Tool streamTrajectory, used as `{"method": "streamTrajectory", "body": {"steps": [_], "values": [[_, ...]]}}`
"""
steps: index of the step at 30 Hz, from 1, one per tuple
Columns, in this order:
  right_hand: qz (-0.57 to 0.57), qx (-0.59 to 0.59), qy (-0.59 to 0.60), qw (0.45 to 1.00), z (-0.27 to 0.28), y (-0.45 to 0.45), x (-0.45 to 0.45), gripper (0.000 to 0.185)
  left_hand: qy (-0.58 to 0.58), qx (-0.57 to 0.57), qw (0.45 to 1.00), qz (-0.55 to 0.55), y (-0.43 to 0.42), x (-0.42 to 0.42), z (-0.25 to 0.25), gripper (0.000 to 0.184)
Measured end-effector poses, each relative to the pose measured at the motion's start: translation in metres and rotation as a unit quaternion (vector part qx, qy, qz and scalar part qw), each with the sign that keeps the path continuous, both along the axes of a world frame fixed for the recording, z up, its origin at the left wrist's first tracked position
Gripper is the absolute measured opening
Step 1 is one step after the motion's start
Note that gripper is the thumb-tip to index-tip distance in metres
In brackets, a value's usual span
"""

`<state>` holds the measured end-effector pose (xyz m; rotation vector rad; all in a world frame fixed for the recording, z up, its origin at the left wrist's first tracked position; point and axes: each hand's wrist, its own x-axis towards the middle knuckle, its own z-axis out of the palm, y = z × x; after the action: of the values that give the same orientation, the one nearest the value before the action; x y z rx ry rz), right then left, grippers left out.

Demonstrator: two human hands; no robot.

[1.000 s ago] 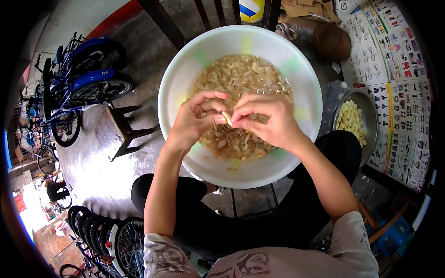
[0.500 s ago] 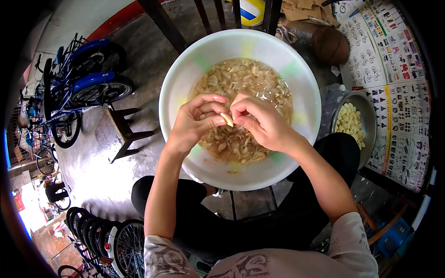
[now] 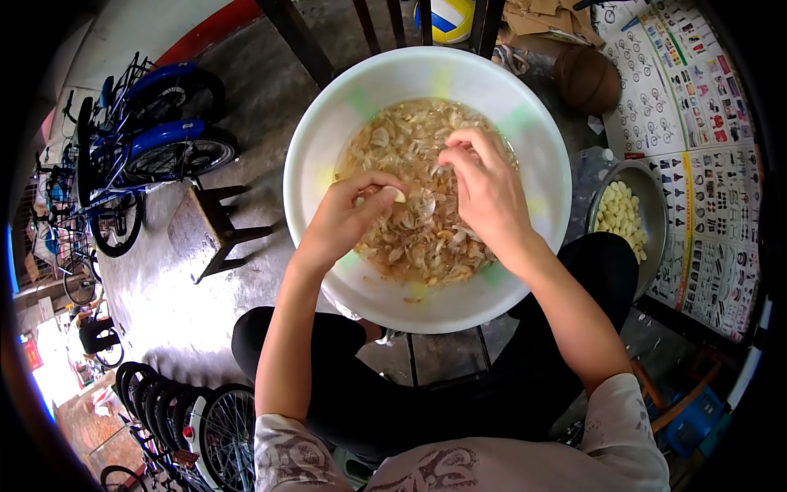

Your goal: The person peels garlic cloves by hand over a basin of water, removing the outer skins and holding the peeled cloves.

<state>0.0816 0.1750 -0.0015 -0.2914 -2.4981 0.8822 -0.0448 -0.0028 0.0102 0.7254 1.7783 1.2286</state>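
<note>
Between the thumb and fingers of my left hand [image 3: 351, 211] is a pale garlic clove [image 3: 399, 196], over the left part of a large white basin [image 3: 307, 164]. My right hand [image 3: 488, 187] is over the basin's right side, apart from the left, its thumb and fingertips bent close together; whether anything small is between them is too small to tell. Beneath both hands, brownish water with many papery skins [image 3: 426, 234] fills the basin's bottom. To the right, a metal bowl [image 3: 656, 221] holds several peeled cloves [image 3: 620, 215].
A wooden stool [image 3: 209, 234] and parked bicycles [image 3: 168, 148] are at the left. Dark chair slats [image 3: 297, 41], a volleyball [image 3: 447, 20] and a brown ball [image 3: 587, 79] lie beyond the basin. Printed sheets [image 3: 697, 164] cover the right side.
My right hand has moved away from the clove, up and to the right. My left hand keeps the clove and has turned slightly, its fingers curled more.
</note>
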Motion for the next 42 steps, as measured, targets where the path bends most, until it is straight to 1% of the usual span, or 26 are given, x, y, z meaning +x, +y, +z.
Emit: {"method": "streamTrajectory", "body": {"steps": [1, 3, 5, 6, 7, 9, 10, 12, 14, 16, 18, 19, 21, 22, 23, 24, 26, 27, 28, 30, 31, 34, 35, 36, 38, 42], "values": [[-0.003, 0.013, -0.003, 1.000, 0.001, 0.002, 0.001, 0.006, -0.002, 0.000, 1.000, -0.001, -0.001, 0.001, -0.007, 0.018], [-0.004, 0.028, -0.005, 1.000, 0.004, 0.004, -0.001, 0.005, 0.077, -0.150, 0.982, 0.081, -0.001, 0.001, -0.021, 0.019], [-0.007, -0.119, -0.028, 0.992, 0.006, 0.001, -0.002, 0.009, 0.115, -0.176, 0.974, 0.079, 0.005, -0.003, -0.029, 0.019], [-0.007, -0.121, -0.030, 0.992, 0.007, 0.001, -0.002, 0.009, 0.153, -0.200, 0.965, 0.072, 0.008, -0.002, -0.032, 0.020], [-0.008, -0.127, -0.034, 0.991, 0.009, 0.002, -0.002, 0.010, 0.153, -0.198, 0.965, 0.072, 0.009, 0.000, -0.039, 0.020], [-0.007, -0.130, -0.038, 0.991, 0.010, 0.006, -0.004, 0.010, 0.219, -0.083, 0.969, 0.081, 0.011, 0.003, -0.055, 0.021], [-0.004, -0.146, -0.043, 0.988, 0.007, 0.009, -0.004, 0.008, 0.219, -0.084, 0.969, 0.082, 0.010, 0.002, -0.059, 0.021], [0.000, -0.162, -0.048, 0.986, -0.001, 0.014, -0.003, 0.005, 0.302, -0.140, 0.943, -0.003, 0.011, -0.002, -0.063, 0.024], [0.008, -0.181, -0.106, 0.978, -0.011, 0.021, -0.001, 0.001, 0.297, -0.136, 0.944, 0.032, 0.017, -0.001, -0.060, 0.023], [0.016, -0.145, -0.098, 0.984, -0.018, 0.022, 0.003, 0.002, 0.291, -0.132, 0.945, 0.068, 0.022, -0.002, -0.054, 0.023], [0.027, -0.111, -0.089, 0.989, -0.018, 0.019, 0.004, 0.004, 0.136, 0.022, 0.978, 0.155, 0.022, -0.006, -0.044, 0.023], [0.028, -0.090, -0.133, 0.987, -0.015, 0.015, 0.004, 0.008, 0.136, 0.021, 0.978, 0.158, 0.021, -0.009, -0.036, 0.023], [0.031, -0.068, -0.176, 0.982, -0.011, 0.006, -0.001, 0.012, -0.024, 0.045, 0.979, 0.197, 0.017, -0.014, -0.021, 0.022], [0.058, -0.095, -0.216, 0.970, -0.010, 0.001, -0.005, 0.014, -0.023, 0.046, 0.979, 0.199, 0.014, -0.016, -0.017, 0.022], [0.085, -0.122, -0.255, 0.955, -0.008, -0.004, -0.010, 0.015, -0.081, 0.065, 0.970, 0.220, 0.012, -0.018, -0.013, 0.022], [0.086, -0.120, -0.254, 0.956, -0.015, -0.012, -0.014, 0.015, -0.138, 0.083, 0.957, 0.239, 0.010, -0.020, -0.011, 0.023], [0.092, -0.140, -0.137, 0.976, -0.047, -0.029, -0.022, 0.010, -0.156, 0.093, 0.950, 0.253, 0.005, -0.023, -0.008, 0.021], [0.130, -0.128, -0.181, 0.966, -0.056, -0.030, -0.027, 0.022, -0.187, 0.113, 0.939, 0.266, 0.002, -0.024, -0.008, 0.021], [0.133, -0.127, -0.178, 0.967, -0.062, -0.037, -0.029, 0.022, -0.219, 0.132, 0.926, 0.277, -0.001, -0.026, -0.010, 0.020], [0.111, -0.009, -0.285, 0.952, -0.067, -0.055, -0.032, 0.041, -0.235, 0.145, 0.922, 0.272, -0.006, -0.029, -0.011, 0.019], [0.147, -0.007, -0.358, 0.922, -0.064, -0.060, -0.034, 0.061, -0.244, 0.144, 0.920, 0.272, -0.007, -0.029, -0.009, 0.019], [0.193, 0.008, -0.313, 0.930, -0.063, -0.076, -0.023, 0.069, -0.247, 0.143, 0.922, 0.262, -0.010, -0.031, -0.009, 0.018], [0.219, -0.058, -0.377, 0.898, -0.061, -0.076, -0.021, 0.076, -0.237, 0.135, 0.926, 0.260, -0.012, -0.030, -0.007, 0.017], [0.222, -0.058, -0.380, 0.896, -0.056, -0.076, -0.020, 0.076, -0.228, 0.126, 0.930, 0.258, -0.013, -0.029, -0.005, 0.016], [0.254, -0.110, -0.430, 0.859, -0.051, -0.077, -0.019, 0.070, -0.228, 0.128, 0.931, 0.253, -0.012, -0.028, -0.001, 0.016], [0.251, -0.163, -0.434, 0.850, -0.073, -0.068, -0.019, 0.061, -0.223, 0.134, 0.936, 0.237, -0.009, -0.028, 0.003, 0.016]]}}
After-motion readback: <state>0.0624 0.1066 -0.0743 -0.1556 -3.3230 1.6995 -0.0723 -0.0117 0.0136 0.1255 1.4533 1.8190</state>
